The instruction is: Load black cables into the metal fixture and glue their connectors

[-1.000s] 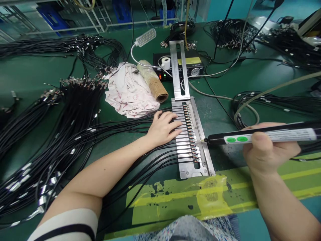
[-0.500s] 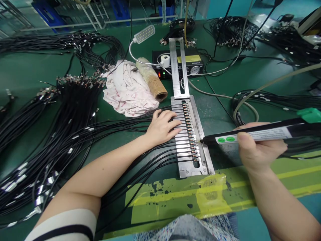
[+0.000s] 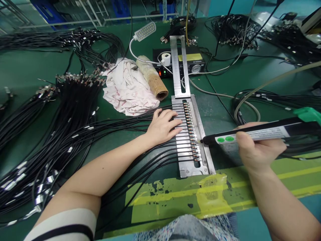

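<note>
My left hand [image 3: 163,126] lies flat, fingers spread, on several black cables [image 3: 130,124] where they enter a metal fixture [image 3: 192,167]. The cable ends sit in a row of slots along the fixture. My right hand [image 3: 255,151] is closed around a black pen-shaped dispenser [image 3: 253,135] with green stickers and a green fitting at its rear. The dispenser's tip sits at the cable ends in the lower part of the row.
Large bundles of black cables [image 3: 62,127] cover the green table on the left and at the back right. A white cloth [image 3: 127,90], a tape roll [image 3: 152,79], a small LED lamp [image 3: 145,30] and a black controller box [image 3: 188,62] lie behind the fixture. Yellow tape [image 3: 175,197] marks the near edge.
The dispenser tip has slid slightly left, to the cable ends in the fixture. My left hand has stayed pressed on the cables.
</note>
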Motion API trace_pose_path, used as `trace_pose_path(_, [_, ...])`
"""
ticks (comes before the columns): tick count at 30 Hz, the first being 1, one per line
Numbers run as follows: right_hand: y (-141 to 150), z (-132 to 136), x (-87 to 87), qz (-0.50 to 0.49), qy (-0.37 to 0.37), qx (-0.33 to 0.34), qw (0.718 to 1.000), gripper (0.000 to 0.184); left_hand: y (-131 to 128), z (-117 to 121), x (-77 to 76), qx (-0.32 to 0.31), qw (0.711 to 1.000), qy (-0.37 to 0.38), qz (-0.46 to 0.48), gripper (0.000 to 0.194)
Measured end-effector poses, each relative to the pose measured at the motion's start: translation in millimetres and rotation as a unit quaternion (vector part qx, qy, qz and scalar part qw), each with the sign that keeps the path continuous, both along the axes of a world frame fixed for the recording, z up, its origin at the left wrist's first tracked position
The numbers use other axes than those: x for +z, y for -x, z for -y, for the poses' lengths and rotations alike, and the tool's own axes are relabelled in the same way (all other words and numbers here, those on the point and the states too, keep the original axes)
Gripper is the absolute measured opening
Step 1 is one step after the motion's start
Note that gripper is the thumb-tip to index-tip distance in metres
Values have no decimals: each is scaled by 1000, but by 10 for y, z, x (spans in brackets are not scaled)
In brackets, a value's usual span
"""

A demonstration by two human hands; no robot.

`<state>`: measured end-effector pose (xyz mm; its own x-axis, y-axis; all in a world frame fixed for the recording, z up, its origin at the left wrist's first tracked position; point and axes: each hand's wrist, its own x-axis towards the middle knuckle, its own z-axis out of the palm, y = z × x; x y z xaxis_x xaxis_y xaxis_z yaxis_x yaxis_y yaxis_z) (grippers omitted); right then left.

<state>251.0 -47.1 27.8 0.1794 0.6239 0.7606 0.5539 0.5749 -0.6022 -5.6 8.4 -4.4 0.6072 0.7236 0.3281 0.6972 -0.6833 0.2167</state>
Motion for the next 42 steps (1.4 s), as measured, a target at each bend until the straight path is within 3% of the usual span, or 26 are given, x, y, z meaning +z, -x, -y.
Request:
trace_pose_path(35, [-1,30,11,-7,3,-8,1000,9,0,0,-1,-1,1000,-1,2,27])
trace_pose_path(42, [5,-4,15,-46,-27,-18,998,4,-6,6,15,0,1000,5,6,27])
